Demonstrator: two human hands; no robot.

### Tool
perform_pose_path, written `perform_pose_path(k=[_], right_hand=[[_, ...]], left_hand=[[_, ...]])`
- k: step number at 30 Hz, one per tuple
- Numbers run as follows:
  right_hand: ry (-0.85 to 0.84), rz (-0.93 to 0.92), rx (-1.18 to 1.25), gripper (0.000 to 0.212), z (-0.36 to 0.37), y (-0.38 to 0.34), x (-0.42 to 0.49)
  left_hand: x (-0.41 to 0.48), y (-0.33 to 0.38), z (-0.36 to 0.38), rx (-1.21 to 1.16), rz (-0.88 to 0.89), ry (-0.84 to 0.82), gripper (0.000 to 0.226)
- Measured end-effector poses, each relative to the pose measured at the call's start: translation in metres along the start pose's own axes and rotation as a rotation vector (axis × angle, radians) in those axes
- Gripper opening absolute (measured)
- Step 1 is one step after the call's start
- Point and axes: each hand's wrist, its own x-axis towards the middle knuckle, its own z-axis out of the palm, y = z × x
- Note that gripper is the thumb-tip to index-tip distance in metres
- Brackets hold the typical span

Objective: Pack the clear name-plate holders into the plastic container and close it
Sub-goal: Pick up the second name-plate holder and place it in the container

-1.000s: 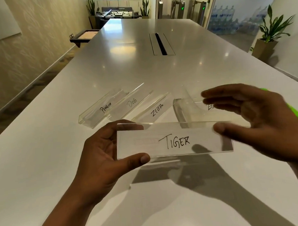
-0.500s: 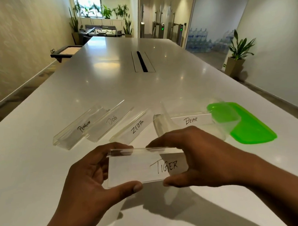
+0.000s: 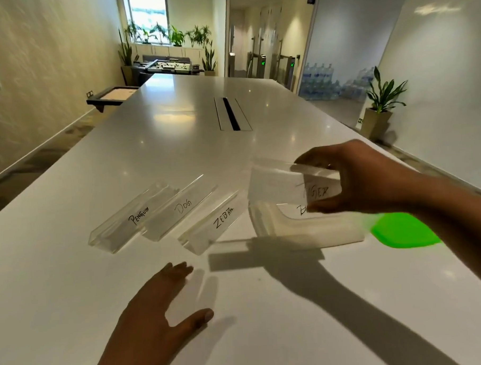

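My right hand [image 3: 371, 176] grips the clear TIGER name-plate holder [image 3: 278, 186] by its right end and holds it just above the clear plastic container [image 3: 305, 230]. A holder marked with a B word lies inside that container, mostly hidden behind the TIGER holder. Three more clear holders lie side by side on the white table to the left: PENGUIN [image 3: 130, 219], DOG [image 3: 180, 209] and ZEBRA [image 3: 216, 222]. The container's green lid [image 3: 401, 230] rests on the table to its right. My left hand [image 3: 162, 315] hovers low over the table near me, fingers spread, holding nothing.
The long white table [image 3: 73, 286] stretches away, with a cable slot [image 3: 231, 118] in its middle. A dark tray [image 3: 111, 97] juts out past its far left edge. A potted plant [image 3: 382, 107] stands on the floor at right.
My left hand let go of the TIGER holder and dropped toward the table. My right hand carried the holder right and away, over the container.
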Motion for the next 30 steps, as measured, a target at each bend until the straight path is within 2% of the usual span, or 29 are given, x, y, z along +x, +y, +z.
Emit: perform_pose_path(k=[3,6,14,20,25,30], right_hand=[[-0.021,0.065,-0.114,0.066,0.002,0.031,0.015],[-0.077,0.112,-0.177,0.064,0.013,0.059,0.024],[-0.261,0.196,-0.271,0.060,0.044,0.099,0.038],[-0.433,0.182,-0.269,0.057,0.058,0.103,0.047],[-0.499,0.182,-0.281,0.048,0.071,0.106,0.052],[-0.534,0.174,-0.295,0.053,0.081,0.107,0.056]], left_hand=[[0.002,-0.021,0.014,0.206,0.064,0.001,0.090],[0.005,-0.027,0.020,0.293,0.114,-0.015,0.092],[0.007,-0.031,0.026,0.317,0.099,-0.019,0.099],[0.007,-0.031,0.028,0.326,0.108,-0.021,0.099],[0.008,-0.034,0.028,0.334,0.108,-0.029,0.099],[0.009,-0.035,0.029,0.346,0.112,-0.029,0.096]])
